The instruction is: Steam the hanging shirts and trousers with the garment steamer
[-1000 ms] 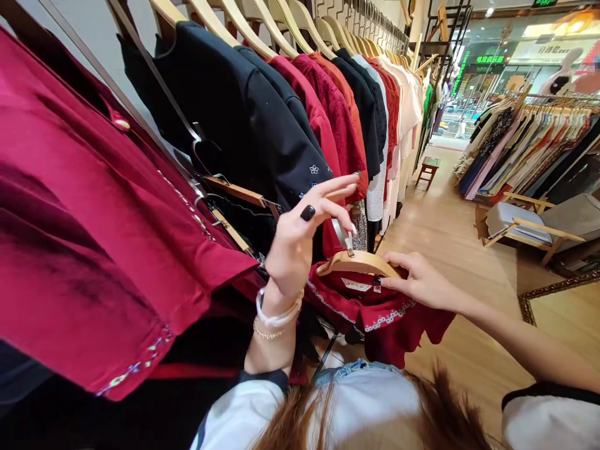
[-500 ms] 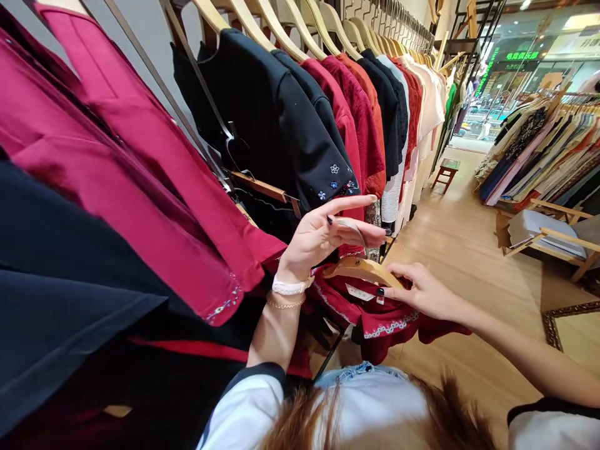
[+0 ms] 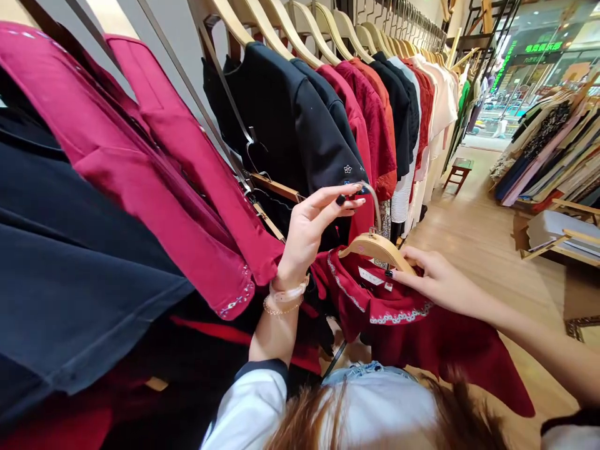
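While our left hand (image 3: 309,228) pinches the curved metal hook (image 3: 376,206) of a wooden hanger (image 3: 377,249) between nearly straight fingers, our half-open right hand (image 3: 440,281) grips the hanger's shoulder above a red blouse (image 3: 422,340) with white-stitched scalloped trim. A soft black shirt (image 3: 281,125) and crimson shirts (image 3: 187,187) hang to the left and far along the rack on pale wooden hangers (image 3: 262,25).
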The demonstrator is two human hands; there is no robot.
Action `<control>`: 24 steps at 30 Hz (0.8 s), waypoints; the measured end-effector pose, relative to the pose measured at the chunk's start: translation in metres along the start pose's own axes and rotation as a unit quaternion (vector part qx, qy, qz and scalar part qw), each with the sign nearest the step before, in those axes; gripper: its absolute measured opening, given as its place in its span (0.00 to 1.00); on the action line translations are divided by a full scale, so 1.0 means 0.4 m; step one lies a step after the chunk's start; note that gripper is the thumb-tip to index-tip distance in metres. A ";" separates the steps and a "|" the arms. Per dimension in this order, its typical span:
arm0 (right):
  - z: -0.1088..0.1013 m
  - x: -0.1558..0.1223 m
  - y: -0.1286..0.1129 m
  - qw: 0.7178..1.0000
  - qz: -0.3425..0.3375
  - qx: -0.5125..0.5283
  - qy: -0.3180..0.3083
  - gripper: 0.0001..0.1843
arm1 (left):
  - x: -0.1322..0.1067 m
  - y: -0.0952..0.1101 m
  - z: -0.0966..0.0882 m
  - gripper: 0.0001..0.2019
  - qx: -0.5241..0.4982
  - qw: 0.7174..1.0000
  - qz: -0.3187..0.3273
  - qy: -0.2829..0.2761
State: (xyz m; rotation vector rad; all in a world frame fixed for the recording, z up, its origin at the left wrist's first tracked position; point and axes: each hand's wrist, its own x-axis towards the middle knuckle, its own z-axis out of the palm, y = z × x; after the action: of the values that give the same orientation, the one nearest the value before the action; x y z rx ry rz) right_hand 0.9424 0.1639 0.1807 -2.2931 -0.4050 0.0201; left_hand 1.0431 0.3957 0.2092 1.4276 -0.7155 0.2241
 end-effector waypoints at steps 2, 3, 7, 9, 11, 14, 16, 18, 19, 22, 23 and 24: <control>0.012 0.011 -0.001 1.000 -0.003 -0.001 0.005 0.19 | -0.015 0.021 0.019 0.21 0.030 0.999 0.019 0.018; 0.016 0.014 -0.001 1.000 -0.006 -0.002 0.003 0.18 | -0.020 0.030 0.026 0.20 0.046 0.998 0.026 0.027; 0.016 0.015 0.003 0.999 -0.030 -0.015 -0.007 0.17 | -0.019 0.047 0.030 0.24 0.094 0.994 0.032 0.035; 0.013 0.011 0.007 0.999 -0.031 -0.030 -0.012 0.17 | -0.016 0.053 0.027 0.24 0.116 0.992 0.034 0.025; 0.015 0.008 0.010 0.999 -0.024 -0.037 -0.022 0.16 | -0.019 0.061 0.030 0.21 0.146 0.988 0.043 0.010; 0.026 0.006 0.010 0.998 -0.015 -0.060 -0.026 0.14 | -0.035 0.068 0.053 0.18 0.201 0.978 0.061 0.010; 0.036 0.005 0.008 0.995 -0.003 -0.100 -0.015 0.13 | -0.052 0.064 0.074 0.19 0.258 0.962 0.073 0.059; 0.043 0.002 0.005 0.990 0.007 -0.138 0.001 0.13 | -0.069 0.052 0.091 0.23 0.322 0.936 0.076 0.123; 0.046 0.000 0.004 0.989 0.008 -0.148 0.005 0.13 | -0.075 0.045 0.097 0.25 0.348 0.924 0.073 0.143; 0.045 -0.010 0.012 0.989 0.001 -0.149 -0.002 0.11 | -0.083 0.023 0.108 0.29 0.381 0.913 0.059 0.131; 0.043 -0.012 0.019 0.990 -0.002 -0.143 -0.008 0.10 | -0.082 0.016 0.112 0.31 0.378 0.917 0.057 0.112; 0.038 -0.014 0.028 0.991 -0.003 -0.137 -0.013 0.10 | -0.079 0.010 0.118 0.34 0.370 0.923 0.054 0.094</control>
State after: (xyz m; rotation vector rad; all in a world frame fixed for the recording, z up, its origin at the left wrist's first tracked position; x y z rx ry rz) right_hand 0.9381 0.1661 0.1615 -2.5637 -0.4529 -0.0092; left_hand 1.0017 0.3602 0.1934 2.0464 -0.5691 0.7699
